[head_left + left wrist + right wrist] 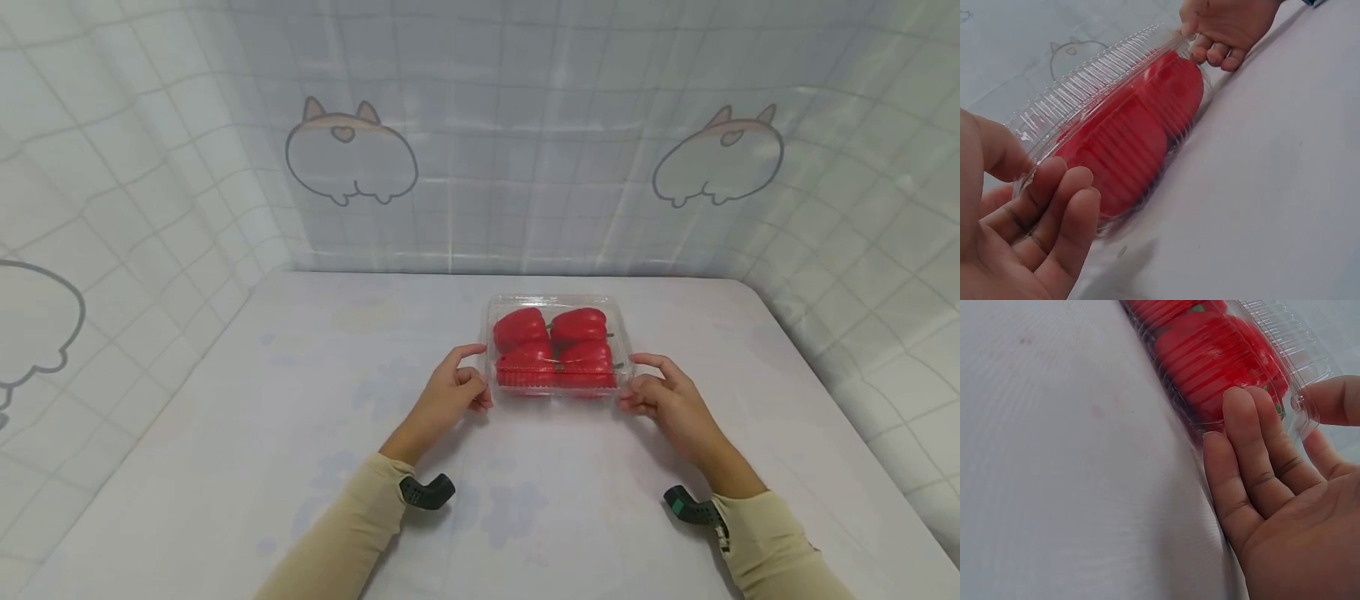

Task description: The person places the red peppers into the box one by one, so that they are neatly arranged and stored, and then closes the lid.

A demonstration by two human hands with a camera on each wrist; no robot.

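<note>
A clear plastic clamshell box [551, 299] stands on the white tabletop with its lid down. Through the plastic I see several glossy red peppers [519, 330] with green stems. My left hand [448, 387] holds the box's near left corner, thumb and fingers on either side of the rim. At the near right corner, my right hand [672, 407] grips the rim in the same way. The right wrist view has the right fingertips [1242, 409] against the ribbed side wall. In the left wrist view, both hands are on the box at opposite ends.
A pale flowered cloth covers the table [360, 333]. Grid-patterned curtains [525, 150] with cartoon animal outlines hang behind and at both sides. A dark curved device [427, 492] sits at the left cuff, and a similar device [692, 507] at the right cuff.
</note>
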